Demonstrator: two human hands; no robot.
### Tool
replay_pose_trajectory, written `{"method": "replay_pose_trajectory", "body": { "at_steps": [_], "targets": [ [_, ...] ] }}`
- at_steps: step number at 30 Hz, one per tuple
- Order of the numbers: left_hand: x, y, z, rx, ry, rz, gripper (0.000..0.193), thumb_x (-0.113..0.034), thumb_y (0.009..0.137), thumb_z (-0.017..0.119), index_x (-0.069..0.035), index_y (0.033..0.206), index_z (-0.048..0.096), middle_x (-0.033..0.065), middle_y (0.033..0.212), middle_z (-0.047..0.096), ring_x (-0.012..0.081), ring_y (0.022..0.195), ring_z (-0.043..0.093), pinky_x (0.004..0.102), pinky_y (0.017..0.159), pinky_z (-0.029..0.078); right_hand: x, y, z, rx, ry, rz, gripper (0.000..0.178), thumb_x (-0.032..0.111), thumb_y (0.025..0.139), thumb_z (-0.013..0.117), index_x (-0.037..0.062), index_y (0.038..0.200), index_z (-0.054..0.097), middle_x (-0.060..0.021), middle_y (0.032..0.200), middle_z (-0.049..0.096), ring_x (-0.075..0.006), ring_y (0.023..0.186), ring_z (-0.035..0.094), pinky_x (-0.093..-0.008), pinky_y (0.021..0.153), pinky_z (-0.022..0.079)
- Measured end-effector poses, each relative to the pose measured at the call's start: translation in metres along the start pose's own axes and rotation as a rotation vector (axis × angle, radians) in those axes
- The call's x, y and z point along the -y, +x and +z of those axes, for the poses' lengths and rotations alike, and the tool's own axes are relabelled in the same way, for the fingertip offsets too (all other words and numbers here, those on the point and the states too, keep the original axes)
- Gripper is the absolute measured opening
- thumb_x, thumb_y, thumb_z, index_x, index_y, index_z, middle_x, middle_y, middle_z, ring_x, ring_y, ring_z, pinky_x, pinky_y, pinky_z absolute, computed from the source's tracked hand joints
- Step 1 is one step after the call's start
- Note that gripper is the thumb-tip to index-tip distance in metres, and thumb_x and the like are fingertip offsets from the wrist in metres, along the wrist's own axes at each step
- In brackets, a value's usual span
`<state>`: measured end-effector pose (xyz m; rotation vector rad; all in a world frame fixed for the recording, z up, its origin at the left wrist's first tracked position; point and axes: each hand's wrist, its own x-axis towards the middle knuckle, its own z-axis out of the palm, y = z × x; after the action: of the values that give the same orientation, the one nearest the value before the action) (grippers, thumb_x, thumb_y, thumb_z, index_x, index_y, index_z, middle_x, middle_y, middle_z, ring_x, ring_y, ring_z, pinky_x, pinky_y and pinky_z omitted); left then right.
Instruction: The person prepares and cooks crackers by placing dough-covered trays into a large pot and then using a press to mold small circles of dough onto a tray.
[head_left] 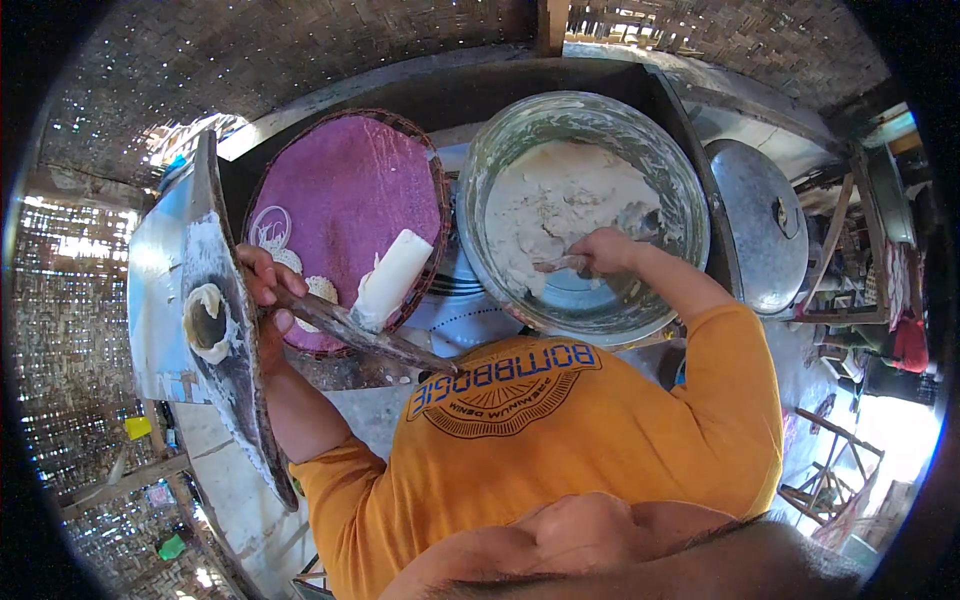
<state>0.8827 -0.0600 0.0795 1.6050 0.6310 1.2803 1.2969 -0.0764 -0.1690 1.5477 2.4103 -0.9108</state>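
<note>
My left hand [266, 290] is wrapped round a dark wooden bar [390, 338], close beside a flat, pointed wooden board [228, 375]. That board has a round hole rimmed with white dough. A white cylinder [396, 272], smeared with dough at its lower end, meets the bar; I cannot tell if they are joined. My right hand [608, 250] reaches into a large round basin [478, 215], its fingers closed on the pale dough [560, 195]. Under the cylinder is a round woven tray lined with purple cloth [345, 195], bearing lacy white rounds [318, 296] near my left hand.
Tray and basin stand inside a dark raised-edge frame [712, 190]. Beyond its right side leans a domed metal lid [765, 225]. A patterned light-blue surface [460, 315] shows between tray and basin. Woven walls [300, 45] enclose the space, and a wooden rack [835, 465] stands at lower right.
</note>
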Motion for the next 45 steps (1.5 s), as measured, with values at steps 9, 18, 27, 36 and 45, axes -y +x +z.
{"method": "replay_pose_trajectory", "body": {
  "at_steps": [9, 18, 27, 36, 45],
  "targets": [
    [0.006, 0.007, 0.028, -0.042, 0.484, -0.303, 0.032, -0.004, 0.063, 0.067, -0.002, 0.09, 0.051, 0.0061, 0.084, 0.052, 0.0146, 0.069, 0.052, 0.0276, 0.058, 0.046, 0.016, -0.073, -0.071, 0.271, 0.486, 0.213, 0.037, 0.02, 0.063, 0.067, 0.0104, 0.099, 0.061, -0.0036, 0.07, 0.06, -0.0135, 0.055, 0.054, -0.0269, 0.05, 0.042],
    [0.04, 0.034, 0.102, 0.594, 0.646, -0.143, 0.038, -0.029, 0.06, 0.064, -0.006, 0.09, 0.059, 0.0174, 0.086, 0.059, 0.0317, 0.08, 0.057, 0.036, 0.071, 0.045, 0.104, -0.158, -0.149, 0.043, 1.109, -0.076, 0.043, 0.035, 0.076, 0.057, -0.003, 0.097, 0.058, -0.0028, 0.059, 0.052, -0.0054, 0.045, 0.041, -0.0188, 0.04, 0.03],
    [0.042, 0.03, 0.123, 0.634, 0.778, 0.06, 0.038, -0.03, 0.062, 0.061, -0.007, 0.093, 0.059, 0.0184, 0.089, 0.058, 0.0347, 0.084, 0.055, 0.04, 0.073, 0.044, 0.154, -0.181, -0.21, -0.517, -0.119, -0.173, 0.025, 0.03, 0.081, 0.048, 0.0097, 0.089, 0.061, -0.0078, 0.069, 0.058, -0.0218, 0.068, 0.058, -0.0315, 0.062, 0.045],
    [0.071, 0.028, 0.125, 0.494, 0.724, 0.134, 0.037, -0.029, 0.068, 0.059, -0.01, 0.1, 0.057, 0.0162, 0.097, 0.058, 0.0321, 0.089, 0.055, 0.0357, 0.076, 0.044, 0.245, -0.151, -0.195, -0.639, -0.885, -0.141, 0.021, 0.02, 0.066, 0.06, 0.0126, 0.084, 0.055, -0.0033, 0.069, 0.052, -0.0204, 0.066, 0.055, -0.0348, 0.055, 0.042],
    [0.08, 0.033, 0.092, 0.545, 0.102, -0.161, 0.037, -0.014, 0.072, 0.062, -0.005, 0.107, 0.052, 0.0054, 0.102, 0.057, 0.0163, 0.094, 0.052, 0.0291, 0.084, 0.039, 0.226, -0.187, -0.226, -1.234, -0.711, -0.496, 0.008, 0.012, 0.06, 0.06, 0.0108, 0.062, 0.052, -0.0024, 0.052, 0.044, -0.0205, 0.05, 0.05, -0.0337, 0.047, 0.04]
  ]
}}
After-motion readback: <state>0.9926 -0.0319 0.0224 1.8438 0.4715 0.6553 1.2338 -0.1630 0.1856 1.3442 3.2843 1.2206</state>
